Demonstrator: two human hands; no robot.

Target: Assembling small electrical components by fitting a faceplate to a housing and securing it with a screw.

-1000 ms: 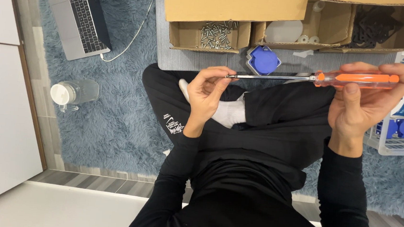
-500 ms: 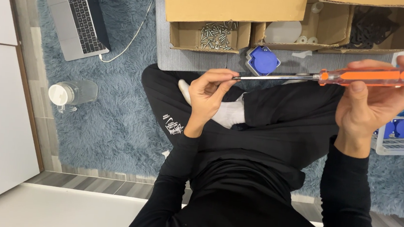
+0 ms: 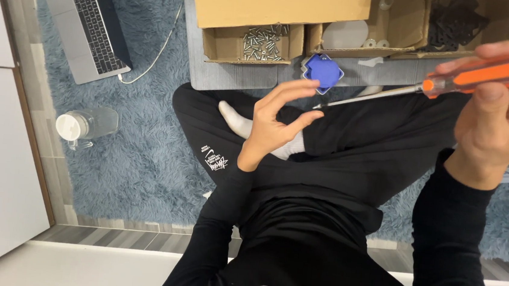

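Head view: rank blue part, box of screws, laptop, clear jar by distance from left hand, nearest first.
From the left hand:
1. Blue part, just above and right, on the grey board.
2. Box of screws, above, slightly left.
3. Clear jar, far left on the rug.
4. Laptop, upper left corner.

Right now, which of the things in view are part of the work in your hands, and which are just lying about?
In hand or reached for:
- orange-handled screwdriver, gripped by the right hand
- left hand, open beside the screwdriver's tip
- blue plastic part near the tip
- box of screws

Lying about:
- laptop on the rug
- clear jar with white lid
- large cardboard box
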